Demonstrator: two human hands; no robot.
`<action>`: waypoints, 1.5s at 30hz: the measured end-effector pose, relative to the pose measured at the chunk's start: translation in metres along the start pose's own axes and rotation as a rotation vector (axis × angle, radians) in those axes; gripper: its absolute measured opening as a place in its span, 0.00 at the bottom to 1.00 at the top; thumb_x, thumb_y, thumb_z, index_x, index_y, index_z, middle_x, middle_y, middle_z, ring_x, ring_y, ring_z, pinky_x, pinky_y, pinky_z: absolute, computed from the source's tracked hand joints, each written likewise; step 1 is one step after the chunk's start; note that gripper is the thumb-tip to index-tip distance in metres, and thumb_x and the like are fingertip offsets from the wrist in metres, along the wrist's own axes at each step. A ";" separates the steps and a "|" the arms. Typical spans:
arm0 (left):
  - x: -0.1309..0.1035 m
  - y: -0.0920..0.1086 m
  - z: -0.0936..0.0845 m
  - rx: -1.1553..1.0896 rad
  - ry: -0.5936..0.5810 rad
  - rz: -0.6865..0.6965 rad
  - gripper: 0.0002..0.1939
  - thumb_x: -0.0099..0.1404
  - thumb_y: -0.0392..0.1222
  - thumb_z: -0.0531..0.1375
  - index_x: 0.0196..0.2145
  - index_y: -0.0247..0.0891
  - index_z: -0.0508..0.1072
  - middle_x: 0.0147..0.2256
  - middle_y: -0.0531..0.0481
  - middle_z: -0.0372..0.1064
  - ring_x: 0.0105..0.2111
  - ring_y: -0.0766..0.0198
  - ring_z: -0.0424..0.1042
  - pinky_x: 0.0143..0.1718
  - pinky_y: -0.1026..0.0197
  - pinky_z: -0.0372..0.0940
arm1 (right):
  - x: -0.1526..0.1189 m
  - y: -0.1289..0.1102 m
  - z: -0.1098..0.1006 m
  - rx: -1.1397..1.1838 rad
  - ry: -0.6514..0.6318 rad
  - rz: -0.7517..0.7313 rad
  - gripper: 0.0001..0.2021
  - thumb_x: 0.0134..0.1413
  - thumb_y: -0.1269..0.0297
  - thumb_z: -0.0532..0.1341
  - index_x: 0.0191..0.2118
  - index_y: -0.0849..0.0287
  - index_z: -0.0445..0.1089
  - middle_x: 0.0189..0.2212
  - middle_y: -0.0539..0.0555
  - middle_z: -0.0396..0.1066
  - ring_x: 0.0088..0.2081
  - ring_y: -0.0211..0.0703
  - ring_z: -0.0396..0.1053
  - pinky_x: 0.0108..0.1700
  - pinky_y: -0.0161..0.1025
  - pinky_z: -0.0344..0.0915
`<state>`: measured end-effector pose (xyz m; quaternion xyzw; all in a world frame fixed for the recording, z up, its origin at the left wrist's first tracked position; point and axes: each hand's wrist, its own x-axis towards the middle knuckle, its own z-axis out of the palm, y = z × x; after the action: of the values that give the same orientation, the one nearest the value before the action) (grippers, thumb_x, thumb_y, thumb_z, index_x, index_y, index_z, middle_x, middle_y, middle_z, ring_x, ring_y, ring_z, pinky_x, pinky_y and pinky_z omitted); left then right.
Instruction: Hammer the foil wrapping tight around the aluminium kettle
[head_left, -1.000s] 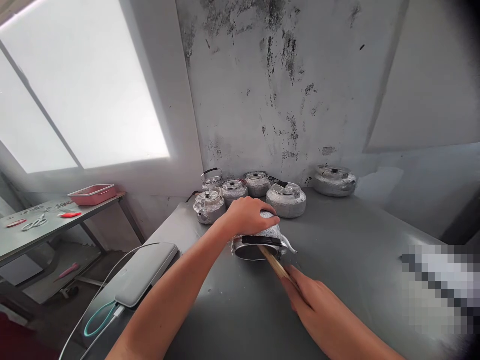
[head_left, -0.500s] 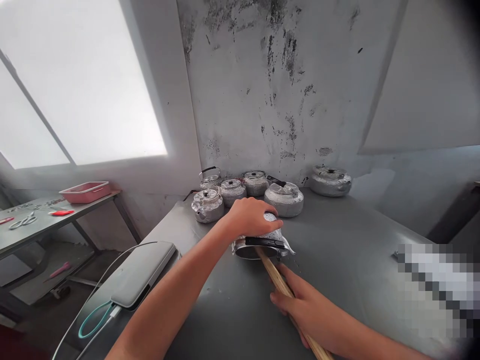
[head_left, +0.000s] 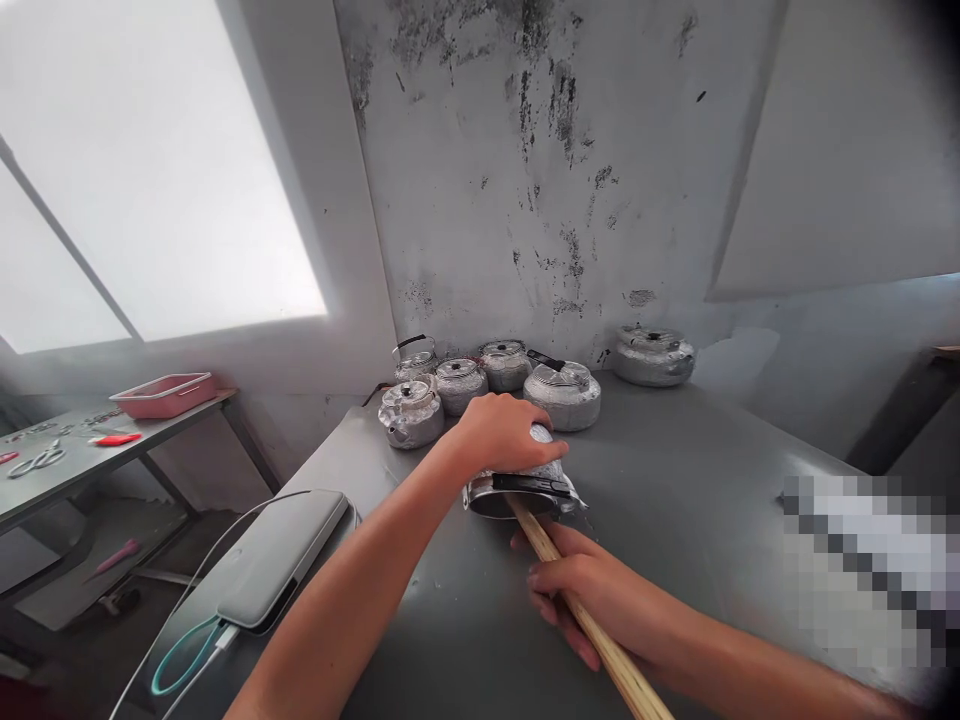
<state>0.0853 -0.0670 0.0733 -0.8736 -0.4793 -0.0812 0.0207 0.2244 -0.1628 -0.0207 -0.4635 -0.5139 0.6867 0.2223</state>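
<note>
In the middle of the table, a dented silver kettle (head_left: pixel 546 464) lies tipped over, its round opening facing me and its black handle across the rim. My left hand (head_left: pixel 504 432) is closed over the top of its body. Into the opening runs a wooden stick (head_left: pixel 592 630), its far end hidden inside. My right hand (head_left: pixel 574 585) grips the stick a short way outside the opening, fingers wrapped round it. Just beyond my left hand stands a larger kettle (head_left: pixel 562 400) with a black handle.
Several dented kettles (head_left: pixel 411 412) stand by the wall, with a wide one (head_left: pixel 654 356) farther right. A grey power bank (head_left: pixel 281 555) with cables lies left on the metal table (head_left: pixel 465 610). On a side table are a pink basket (head_left: pixel 165 396) and scissors (head_left: pixel 37 458).
My right hand has shifted slightly left and its grip on the stick looks a little different. The left hand stays on the kettle. The whole view has turned slightly.
</note>
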 end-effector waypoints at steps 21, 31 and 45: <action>-0.004 0.003 0.002 -0.011 0.027 -0.013 0.23 0.64 0.62 0.55 0.48 0.53 0.80 0.37 0.52 0.79 0.40 0.51 0.75 0.44 0.54 0.67 | -0.001 0.011 0.008 -0.061 0.110 -0.026 0.17 0.70 0.50 0.42 0.39 0.55 0.59 0.16 0.38 0.50 0.10 0.29 0.47 0.11 0.28 0.47; -0.005 0.002 -0.002 -0.021 0.023 -0.016 0.23 0.64 0.62 0.55 0.49 0.52 0.80 0.40 0.52 0.79 0.42 0.51 0.75 0.44 0.55 0.67 | 0.001 0.012 0.008 -0.121 0.134 -0.017 0.15 0.70 0.52 0.43 0.36 0.54 0.57 0.17 0.38 0.50 0.11 0.29 0.48 0.10 0.28 0.50; -0.005 -0.001 -0.003 -0.055 0.022 -0.030 0.22 0.64 0.61 0.56 0.48 0.53 0.80 0.39 0.53 0.79 0.41 0.52 0.75 0.43 0.55 0.66 | -0.001 0.015 0.008 -0.133 0.165 -0.103 0.18 0.69 0.47 0.44 0.34 0.54 0.56 0.19 0.38 0.50 0.10 0.27 0.48 0.10 0.28 0.49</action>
<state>0.0814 -0.0713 0.0749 -0.8657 -0.4896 -0.1041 0.0007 0.2204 -0.1729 -0.0341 -0.5054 -0.5613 0.5983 0.2677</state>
